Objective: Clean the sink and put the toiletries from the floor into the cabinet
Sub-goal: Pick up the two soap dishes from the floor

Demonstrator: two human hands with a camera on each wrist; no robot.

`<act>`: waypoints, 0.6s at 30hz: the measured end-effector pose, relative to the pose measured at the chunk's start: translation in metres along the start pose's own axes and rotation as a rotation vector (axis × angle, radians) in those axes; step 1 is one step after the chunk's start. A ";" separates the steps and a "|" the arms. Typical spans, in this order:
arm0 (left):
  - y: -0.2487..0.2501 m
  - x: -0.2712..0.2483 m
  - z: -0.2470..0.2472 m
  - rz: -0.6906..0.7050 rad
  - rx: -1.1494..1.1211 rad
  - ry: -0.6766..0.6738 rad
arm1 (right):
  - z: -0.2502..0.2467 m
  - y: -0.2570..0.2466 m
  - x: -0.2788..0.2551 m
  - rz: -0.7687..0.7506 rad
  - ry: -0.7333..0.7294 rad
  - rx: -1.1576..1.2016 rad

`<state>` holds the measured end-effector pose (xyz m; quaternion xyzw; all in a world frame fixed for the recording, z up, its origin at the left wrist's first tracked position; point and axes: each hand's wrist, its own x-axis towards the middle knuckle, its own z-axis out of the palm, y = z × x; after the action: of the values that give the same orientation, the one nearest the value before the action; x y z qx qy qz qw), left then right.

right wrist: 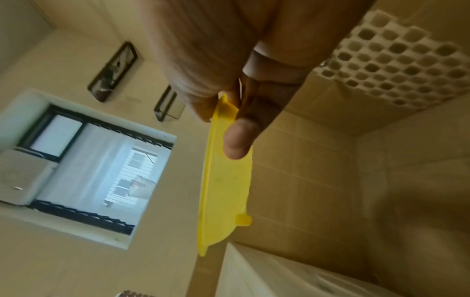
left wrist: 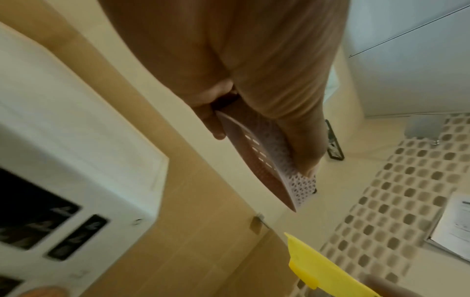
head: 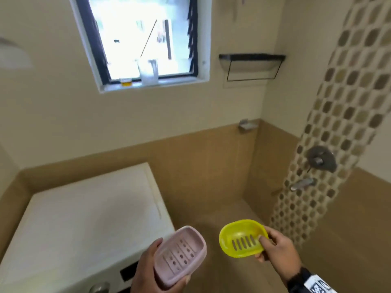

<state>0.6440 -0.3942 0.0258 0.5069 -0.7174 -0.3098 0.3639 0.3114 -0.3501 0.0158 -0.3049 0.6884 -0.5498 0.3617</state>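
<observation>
**Soap dishes, one in each hand**

Pink soap dish [head: 179, 255] sits in my left hand [head: 148, 269], fingers curled round its underside and thumb on its near rim, so the slotted inside faces up at me. From the left wrist the same dish [left wrist: 264, 160] shows edge-on, its perforated base pressed against my fingers.

To the right of that grip, close but not touching, my right hand [head: 279, 248] pinches a yellow soap dish [head: 241, 237]: thumb inside on the slats, fingers beneath its far edge. The right wrist view shows this dish [right wrist: 226, 191] edge-on with my thumb laid across it.

Below and left of my left hand stands a white washing machine [head: 84, 208]. Beyond both dishes the tiled wall carries a window [head: 143, 39], with a black wall shelf [head: 251, 62] further right. Right of my right hand, a shower valve [head: 321, 158] sits on the mosaic strip.
</observation>
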 end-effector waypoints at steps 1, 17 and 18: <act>0.014 0.012 0.011 0.031 0.008 -0.004 | -0.012 -0.004 0.014 -0.022 0.007 0.014; 0.210 0.239 0.194 0.123 -0.072 0.204 | -0.190 -0.159 0.285 -0.334 -0.020 0.205; 0.219 0.253 0.195 0.137 -0.084 0.214 | -0.192 -0.170 0.298 -0.341 -0.019 0.208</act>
<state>0.3148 -0.5559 0.1507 0.4712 -0.6938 -0.2580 0.4797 -0.0092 -0.5262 0.1595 -0.3830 0.5629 -0.6685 0.2995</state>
